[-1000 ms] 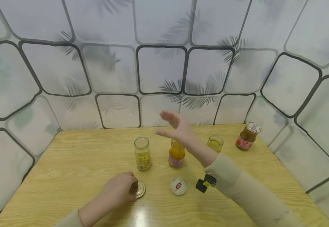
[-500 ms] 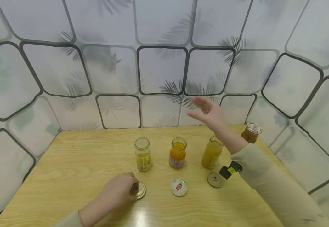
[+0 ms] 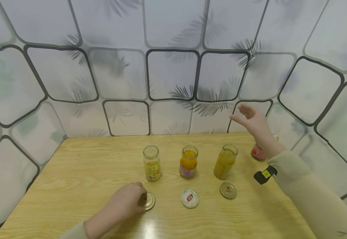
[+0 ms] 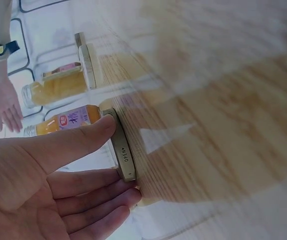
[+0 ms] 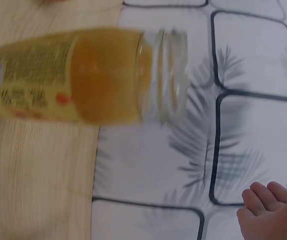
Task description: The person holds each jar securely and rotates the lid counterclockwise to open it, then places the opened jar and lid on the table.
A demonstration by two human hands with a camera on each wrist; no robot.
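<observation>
Beginning left of the middle jar [image 3: 188,166], on its nearer side: left hand [image 3: 130,199] resting low at the desk [image 3: 71,172], pinching the gold lid [image 3: 150,201] at the edge between thumb and fingers. Behind this lid, directly left of the middle jar: a yellow jar [image 3: 152,170], standing without cover. In the middle jar itself, orange content, and likewise nothing over the mouth. Just in front of it, a white lid [image 3: 190,198], lying flat and untouched. Right of the middle jar, another uncovered jar [image 3: 225,165], with a second gold lid [image 3: 228,190] flat before it. Farther right and above the middle jar, right hand [image 3: 252,121] in the air, thumb and fingers well apart, holding nothing. Farthest right from the middle jar, a pink-labelled jar [image 3: 257,153], partly hidden by the right arm [image 3: 296,176]. By judgement, three jars already uncovered, lids placed nearby; only the pink-labelled one apparently still closed. Not possible to tell whether loosened.
</observation>
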